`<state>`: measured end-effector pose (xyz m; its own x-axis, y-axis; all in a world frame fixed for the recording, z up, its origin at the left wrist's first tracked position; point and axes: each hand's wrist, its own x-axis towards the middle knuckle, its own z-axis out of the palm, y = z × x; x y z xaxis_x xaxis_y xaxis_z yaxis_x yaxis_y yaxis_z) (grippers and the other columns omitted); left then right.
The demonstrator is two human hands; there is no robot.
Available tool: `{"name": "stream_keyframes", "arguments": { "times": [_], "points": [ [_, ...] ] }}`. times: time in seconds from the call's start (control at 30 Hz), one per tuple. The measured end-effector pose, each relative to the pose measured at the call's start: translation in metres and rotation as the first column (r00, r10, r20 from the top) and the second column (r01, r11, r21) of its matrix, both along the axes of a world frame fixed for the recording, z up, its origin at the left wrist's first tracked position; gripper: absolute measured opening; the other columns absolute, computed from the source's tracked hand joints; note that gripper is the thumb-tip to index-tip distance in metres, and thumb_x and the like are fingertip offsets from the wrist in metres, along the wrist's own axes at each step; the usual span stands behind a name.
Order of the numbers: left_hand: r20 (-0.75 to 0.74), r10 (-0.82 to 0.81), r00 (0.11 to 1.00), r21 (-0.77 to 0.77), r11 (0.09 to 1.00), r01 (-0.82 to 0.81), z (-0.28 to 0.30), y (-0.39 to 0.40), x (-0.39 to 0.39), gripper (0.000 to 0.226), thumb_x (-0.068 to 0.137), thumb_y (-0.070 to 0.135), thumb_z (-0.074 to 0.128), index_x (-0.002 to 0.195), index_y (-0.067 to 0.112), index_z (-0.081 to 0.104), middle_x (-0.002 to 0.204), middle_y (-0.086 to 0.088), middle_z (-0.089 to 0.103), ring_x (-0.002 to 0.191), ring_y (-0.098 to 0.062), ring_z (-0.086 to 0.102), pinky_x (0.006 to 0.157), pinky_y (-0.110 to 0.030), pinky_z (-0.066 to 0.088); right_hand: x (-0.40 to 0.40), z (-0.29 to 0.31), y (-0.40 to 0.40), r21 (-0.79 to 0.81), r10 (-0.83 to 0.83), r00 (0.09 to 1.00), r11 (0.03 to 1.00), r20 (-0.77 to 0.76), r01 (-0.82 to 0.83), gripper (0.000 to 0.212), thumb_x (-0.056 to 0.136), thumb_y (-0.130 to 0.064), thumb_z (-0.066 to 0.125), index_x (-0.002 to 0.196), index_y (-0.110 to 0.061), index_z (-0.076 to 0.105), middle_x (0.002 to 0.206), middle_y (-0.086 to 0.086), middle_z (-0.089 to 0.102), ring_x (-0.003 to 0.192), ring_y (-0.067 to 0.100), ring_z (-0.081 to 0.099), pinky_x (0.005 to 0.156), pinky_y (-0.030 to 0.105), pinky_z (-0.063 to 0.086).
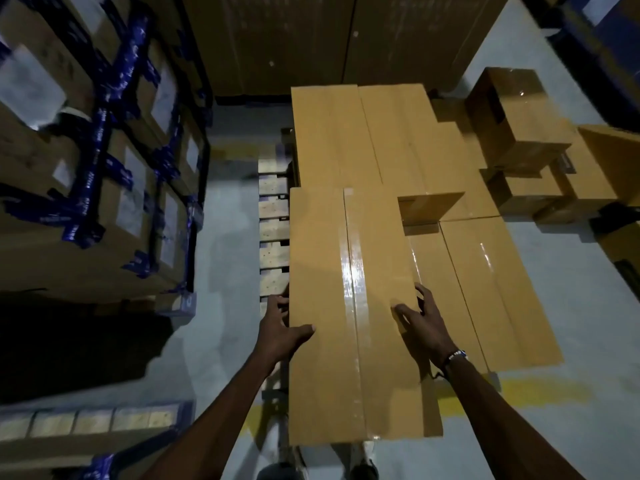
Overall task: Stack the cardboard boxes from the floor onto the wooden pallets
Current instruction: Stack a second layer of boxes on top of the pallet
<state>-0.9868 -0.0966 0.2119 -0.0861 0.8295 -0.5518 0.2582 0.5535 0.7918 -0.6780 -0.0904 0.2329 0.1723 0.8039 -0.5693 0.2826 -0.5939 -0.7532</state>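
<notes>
While both hands are steadying it, the long cardboard box (356, 313) is lying along the wooden pallet's (273, 230) near-left edge, seemingly atop a lower layer. Left hand (280, 329) is clasping its left side, thumb curled onto the top; right hand (420, 322) is pressing with spread fingers. Risk: the near end is overhanging, so uneven pushing could be tipping it floorward.
</notes>
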Motion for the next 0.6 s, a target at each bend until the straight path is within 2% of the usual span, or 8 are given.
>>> {"name": "stream_keyframes", "arguments": {
  "times": [0.07, 0.17, 0.23, 0.3, 0.37, 0.47, 0.53, 0.6],
  "points": [
    [-0.003, 0.005, 1.0, 0.0, 1.0, -0.005, -0.015, 0.007, 0.005, 0.072, 0.073, 0.016, 0.094, 0.126, 0.014, 0.045, 0.131, -0.003, 0.058, 0.122, -0.02, 0.054, 0.093, -0.035, 0.051, 0.006, -0.021, 0.008, -0.008, 0.004, 1.0, 1.0, 0.016, -0.004, 0.083, 0.075, -0.059, 0.075, 0.147, -0.048, 0.034, 0.151, 0.0, 0.05, 0.135, 0.029, 0.05, 0.107, 0.06, 0.047],
    [-0.02, 0.025, 0.999, -0.009, 1.0, -0.025, -0.037, 0.012, 0.015, 0.072, 0.072, 0.014, 0.094, 0.126, 0.014, 0.046, 0.128, -0.002, 0.059, 0.119, -0.019, 0.056, 0.09, -0.033, 0.052, 0.011, -0.043, 0.018, -0.001, 0.002, 0.999, 1.0, 0.041, -0.002, 0.074, 0.091, -0.037, 0.075, 0.153, -0.039, 0.033, 0.151, 0.002, 0.05, 0.135, 0.028, 0.049, 0.105, 0.048, 0.046],
    [-0.029, 0.038, 0.999, -0.003, 0.999, -0.038, -0.048, 0.013, 0.022, 0.071, 0.073, 0.013, 0.093, 0.126, 0.013, 0.046, 0.124, 0.0, 0.059, 0.114, -0.016, 0.057, 0.082, -0.024, 0.053, 0.015, -0.059, 0.024, 0.02, 0.012, 0.999, 1.0, 0.045, -0.013, 0.073, 0.095, -0.03, 0.072, 0.155, -0.035, 0.032, 0.15, 0.002, 0.049, 0.132, 0.025, 0.049, 0.098, 0.041, 0.045],
    [-0.03, 0.04, 0.999, -0.007, 0.999, -0.04, -0.058, 0.015, 0.03, 0.068, 0.074, 0.009, 0.092, 0.124, 0.01, 0.046, 0.117, 0.004, 0.06, 0.103, -0.005, 0.058, 0.066, -0.007, 0.048, 0.019, -0.074, 0.027, 0.021, 0.015, 0.999, 1.0, 0.041, -0.016, 0.07, 0.097, -0.024, 0.069, 0.155, -0.03, 0.031, 0.136, -0.001, 0.054, 0.112, 0.014, 0.056, 0.081, 0.031, 0.046],
    [-0.025, 0.058, 0.998, -0.02, 0.998, -0.058, -0.069, 0.015, 0.037, 0.066, 0.074, 0.005, 0.09, 0.123, 0.008, 0.046, 0.113, 0.006, 0.06, 0.098, 0.006, 0.054, 0.06, -0.004, 0.046, 0.023, -0.085, 0.028, 0.017, 0.021, 0.999, 1.0, 0.033, -0.021, 0.068, 0.098, -0.019, 0.067, 0.155, -0.027, 0.031, 0.118, -0.008, 0.054, 0.094, 0.004, 0.054, 0.069, 0.024, 0.043],
    [-0.029, 0.075, 0.997, -0.029, 0.997, -0.076, -0.081, 0.013, 0.047, 0.066, 0.074, 0.003, 0.09, 0.123, 0.008, 0.046, 0.11, 0.009, 0.059, 0.098, 0.009, 0.051, 0.059, -0.002, 0.045, 0.031, -0.095, 0.031, 0.027, 0.033, 0.999, 0.999, 0.036, -0.034, 0.066, 0.099, -0.019, 0.066, 0.153, -0.031, 0.031, 0.115, -0.007, 0.058, 0.091, 0.004, 0.055, 0.067, 0.025, 0.043],
    [-0.035, 0.081, 0.996, -0.024, 0.996, -0.082, -0.088, 0.014, 0.052, 0.067, 0.074, 0.005, 0.091, 0.124, 0.008, 0.046, 0.111, 0.01, 0.058, 0.098, 0.008, 0.051, 0.06, -0.001, 0.045, 0.035, -0.101, 0.033, 0.041, 0.034, 0.999, 0.999, 0.017, -0.035, 0.063, 0.099, -0.018, 0.066, 0.149, -0.035, 0.033, 0.112, -0.012, 0.06, 0.09, 0.005, 0.057, 0.067, 0.025, 0.044],
    [-0.041, 0.09, 0.995, -0.023, 0.996, -0.091, -0.094, 0.015, 0.056, 0.069, 0.073, 0.005, 0.091, 0.125, 0.009, 0.046, 0.112, 0.01, 0.058, 0.099, 0.006, 0.052, 0.06, -0.001, 0.045, 0.037, -0.106, 0.035, 0.048, 0.041, 0.999, 0.998, 0.005, -0.041, 0.063, 0.099, -0.015, 0.065, 0.151, -0.031, 0.033, 0.109, -0.017, 0.058, 0.089, 0.005, 0.056, 0.066, 0.024, 0.043]
  ]
}}
